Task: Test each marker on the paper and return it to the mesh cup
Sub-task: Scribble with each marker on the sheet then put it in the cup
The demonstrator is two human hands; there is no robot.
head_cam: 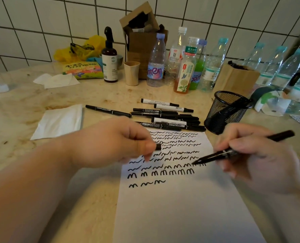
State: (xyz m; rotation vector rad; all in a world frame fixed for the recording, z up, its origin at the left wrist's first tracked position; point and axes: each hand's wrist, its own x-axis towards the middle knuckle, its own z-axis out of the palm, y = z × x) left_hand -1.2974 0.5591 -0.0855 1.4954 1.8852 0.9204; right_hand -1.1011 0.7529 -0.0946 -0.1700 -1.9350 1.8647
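Observation:
A white sheet of paper (177, 204) lies in front of me, its upper half covered with rows of black squiggles. My right hand (258, 155) grips an uncapped black marker (216, 156) like a pen, tip touching the paper at the right end of a squiggle row. My left hand (114, 142) hovers over the paper's upper left and pinches the black marker cap (158, 146). Several black and white markers (166, 116) lie in a pile behind the paper. The black mesh cup (226, 112) stands at the right, with one marker leaning inside.
A folded white tissue (59, 121) lies left of the markers. Along the tiled wall stand several plastic bottles (186, 67), a brown spray bottle (109, 62), a beige cup (131, 72), a cardboard box (142, 32) and a wooden holder (237, 79).

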